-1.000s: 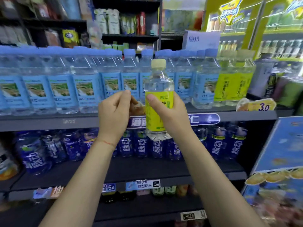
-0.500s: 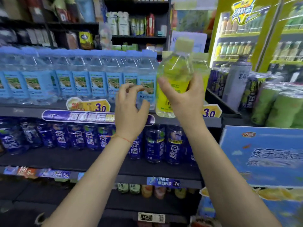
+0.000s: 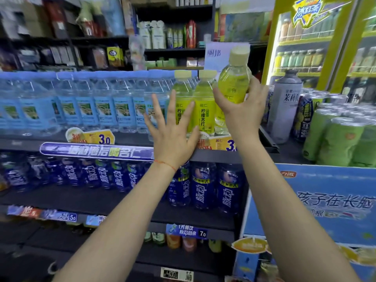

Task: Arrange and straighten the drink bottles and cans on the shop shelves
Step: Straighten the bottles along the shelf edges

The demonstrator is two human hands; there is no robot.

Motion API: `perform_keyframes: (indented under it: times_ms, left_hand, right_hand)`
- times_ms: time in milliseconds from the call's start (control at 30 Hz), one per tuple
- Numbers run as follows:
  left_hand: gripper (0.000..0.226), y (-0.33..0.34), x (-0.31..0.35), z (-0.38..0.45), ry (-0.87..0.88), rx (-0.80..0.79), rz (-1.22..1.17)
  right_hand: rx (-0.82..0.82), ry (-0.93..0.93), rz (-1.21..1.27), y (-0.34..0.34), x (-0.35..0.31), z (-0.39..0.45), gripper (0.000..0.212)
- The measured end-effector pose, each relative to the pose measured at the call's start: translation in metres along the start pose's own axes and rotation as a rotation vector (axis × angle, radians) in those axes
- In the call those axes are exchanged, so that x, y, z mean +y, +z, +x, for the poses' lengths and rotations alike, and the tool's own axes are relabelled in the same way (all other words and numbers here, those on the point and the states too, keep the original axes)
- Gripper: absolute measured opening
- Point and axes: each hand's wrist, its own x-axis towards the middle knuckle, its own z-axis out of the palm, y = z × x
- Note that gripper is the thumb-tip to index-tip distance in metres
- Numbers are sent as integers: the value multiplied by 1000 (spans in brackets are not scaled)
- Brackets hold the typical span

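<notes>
My right hand point(image 3: 240, 110) grips a yellow-labelled bottle point(image 3: 234, 78) with a pale cap, lifted above the upper shelf point(image 3: 213, 155) and tilted slightly right. Two matching yellow bottles point(image 3: 203, 110) stand on that shelf just left of it. My left hand point(image 3: 173, 131) is spread with straight fingers in front of the left yellow bottle point(image 3: 181, 98); whether it touches it I cannot tell. A long row of blue-capped water bottles point(image 3: 81, 102) fills the shelf to the left.
Dark blue drink bottles point(image 3: 201, 188) line the shelf below. Right of the shelf stand a grey can point(image 3: 284, 106) and packs of green cans point(image 3: 337, 139). A blue carton point(image 3: 325, 200) sits at lower right. A yellow-framed fridge point(image 3: 305, 47) stands behind.
My right hand carried the yellow bottle rightward along the shelf to the other yellow bottles. My left hand opened from curled to spread and moved to the left yellow bottle.
</notes>
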Motion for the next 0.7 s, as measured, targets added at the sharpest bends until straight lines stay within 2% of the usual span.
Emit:
perform_keyframes:
  times_ms: [100,300,400,467,533,600,633,700]
  left_hand:
    - [55,-1,2,-1,-8,-10,-2]
    - [56,-3,1,-1,-12,-25,14]
    - [56,-6,2,0,0,-41,10]
    - [55,-10,0,-1,14,-40,-38]
    - [54,-15,-6,-4,31,-31,-144]
    - [49,-25,-18,-11,40,25,-254]
    - [44,-31,-26,-16,36,81,-295]
    - [32,-45,-48,-29,-23,157,-345]
  right_hand:
    - [-136,76,-128,1,15,2,73]
    - [-245,152,-247,-4,21,2,78]
    - [-233,146,-379,-6,11,-3,85]
    - [-112,69,-530,-5,2,-12,87]
    - [54,-91,-529,1,-9,-24,68]
    - [128,-275,-328,15,-20,-38,39]
    - [83,-345,-201,23,-25,-46,26]
    - [-140,-368,-10,44,-35,-70,15]
